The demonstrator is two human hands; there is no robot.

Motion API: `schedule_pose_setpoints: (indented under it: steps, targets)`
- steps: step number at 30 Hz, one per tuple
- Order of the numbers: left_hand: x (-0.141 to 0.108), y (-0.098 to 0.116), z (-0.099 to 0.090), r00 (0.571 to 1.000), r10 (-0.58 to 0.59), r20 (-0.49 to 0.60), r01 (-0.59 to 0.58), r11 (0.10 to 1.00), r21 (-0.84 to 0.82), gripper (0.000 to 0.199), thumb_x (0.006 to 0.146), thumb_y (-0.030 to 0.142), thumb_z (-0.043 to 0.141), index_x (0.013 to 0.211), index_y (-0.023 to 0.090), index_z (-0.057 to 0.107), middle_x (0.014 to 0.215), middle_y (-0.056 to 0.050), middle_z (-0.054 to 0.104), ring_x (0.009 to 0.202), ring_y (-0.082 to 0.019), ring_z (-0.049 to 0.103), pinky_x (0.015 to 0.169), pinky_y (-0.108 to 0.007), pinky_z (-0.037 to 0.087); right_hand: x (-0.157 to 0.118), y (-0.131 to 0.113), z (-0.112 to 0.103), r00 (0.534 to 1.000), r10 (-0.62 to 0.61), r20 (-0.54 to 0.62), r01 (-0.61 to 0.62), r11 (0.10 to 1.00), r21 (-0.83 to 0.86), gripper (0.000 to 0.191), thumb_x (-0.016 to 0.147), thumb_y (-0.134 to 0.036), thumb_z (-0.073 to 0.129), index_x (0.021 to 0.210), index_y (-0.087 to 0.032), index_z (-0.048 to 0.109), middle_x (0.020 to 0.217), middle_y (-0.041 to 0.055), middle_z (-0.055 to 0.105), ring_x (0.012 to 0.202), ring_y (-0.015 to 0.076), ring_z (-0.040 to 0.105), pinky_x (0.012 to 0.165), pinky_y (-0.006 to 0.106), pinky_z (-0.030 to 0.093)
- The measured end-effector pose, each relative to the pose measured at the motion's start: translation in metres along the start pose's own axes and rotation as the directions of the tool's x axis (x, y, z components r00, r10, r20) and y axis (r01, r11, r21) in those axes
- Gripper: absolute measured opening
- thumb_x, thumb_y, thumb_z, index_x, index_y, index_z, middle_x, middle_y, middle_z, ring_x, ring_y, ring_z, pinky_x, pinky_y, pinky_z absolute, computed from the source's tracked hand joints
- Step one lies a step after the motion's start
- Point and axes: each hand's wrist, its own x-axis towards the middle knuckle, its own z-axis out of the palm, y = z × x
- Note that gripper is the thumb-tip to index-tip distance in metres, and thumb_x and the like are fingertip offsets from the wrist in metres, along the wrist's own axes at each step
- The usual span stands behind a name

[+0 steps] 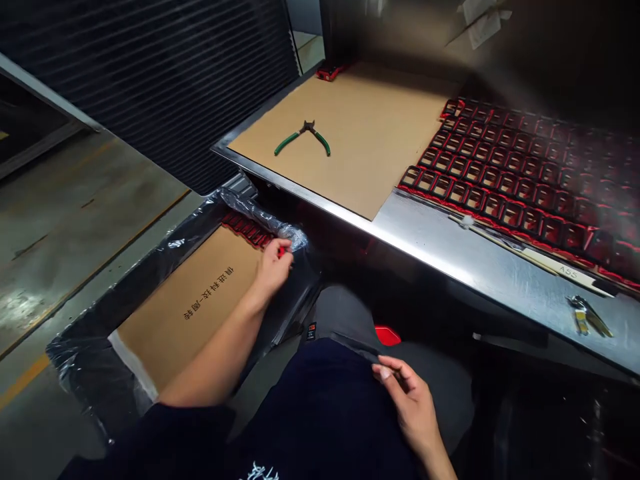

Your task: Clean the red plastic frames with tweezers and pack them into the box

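My left hand (274, 267) reaches into the far right corner of a plastic-lined bin (195, 217). Its fingers are closed on a small red part (281, 251), mostly hidden by the fingers. Beside it, a row of red-and-black frame-like parts (246, 230) lies along the bin's far end. A cardboard sheet (185, 300) with printed black characters covers much of the bin in front of them. Over my lap, my right hand (413, 400) hangs with loosely curled fingers, the thumb close to the fingertips. No object shows in it.
Green-handled pliers (309, 130) lie spread on a cardboard sheet (360, 167) on the metal bench (425, 233). Rows of red-and-black frames (505, 170) fill its right side. Nearer me are a strip marked A55 (565, 268) and a small metal tool (587, 317). A red part (327, 72) sits at the back.
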Motion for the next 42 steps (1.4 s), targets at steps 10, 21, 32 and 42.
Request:
schedule_pose_setpoints:
  steps: [10, 21, 32, 42]
  targets:
    - [-0.172, 0.032, 0.102, 0.680, 0.431, 0.593, -0.050, 0.834, -0.550, 0.027, 0.092, 0.041, 0.061, 0.111, 0.022, 0.060, 0.133, -0.016, 0.066, 0.121, -0.030, 0.068, 0.103, -0.051, 0.057, 0.011, -0.031, -0.009, 0.941, -0.147, -0.306, 0.193, 0.973, 0.126, 0.020, 0.074, -0.038, 0.080, 0.087, -0.023, 0.078, 0.091, 0.0042, 0.079, 0.087, 0.0215, 0.072, 0.085, 0.035, 0.056]
    - [-0.155, 0.042, 0.070, 0.277, 0.794, 0.541, -0.644, 0.571, -0.509, 0.013, 0.086, 0.023, 0.075, 0.092, 0.018, 0.064, 0.148, -0.019, 0.056, 0.150, -0.039, 0.039, 0.121, -0.063, 0.036, -0.003, -0.042, -0.010, 1.000, 0.014, 0.026, -0.023, 0.914, 0.405, 0.027, 0.066, -0.039, 0.089, 0.079, -0.018, 0.078, 0.065, -0.0037, 0.065, 0.056, 0.0087, 0.052, 0.058, 0.022, 0.045]
    - [-0.143, 0.041, 0.068, 0.240, 0.849, 0.471, -0.664, 0.497, -0.559, 0.008, 0.088, 0.021, 0.072, 0.084, 0.019, 0.066, 0.140, -0.015, 0.065, 0.142, -0.035, 0.052, 0.112, -0.053, 0.050, -0.015, -0.038, -0.029, 0.985, -0.136, -0.109, 0.159, 0.957, 0.241, 0.027, 0.080, -0.042, 0.082, 0.099, -0.025, 0.080, 0.073, -0.0011, 0.071, 0.066, 0.0137, 0.064, 0.067, 0.026, 0.052]
    - [-0.139, 0.035, 0.072, 0.185, 0.875, 0.448, -0.717, 0.432, -0.547, 0.012, 0.084, 0.008, 0.070, 0.091, 0.018, 0.067, 0.139, -0.015, 0.066, 0.142, -0.034, 0.052, 0.112, -0.049, 0.052, -0.033, -0.042, -0.030, 0.982, -0.170, 0.086, 0.137, 0.945, 0.296, 0.034, 0.092, -0.052, 0.068, 0.100, -0.022, 0.083, 0.078, 0.0053, 0.077, 0.073, 0.0197, 0.069, 0.073, 0.034, 0.057]
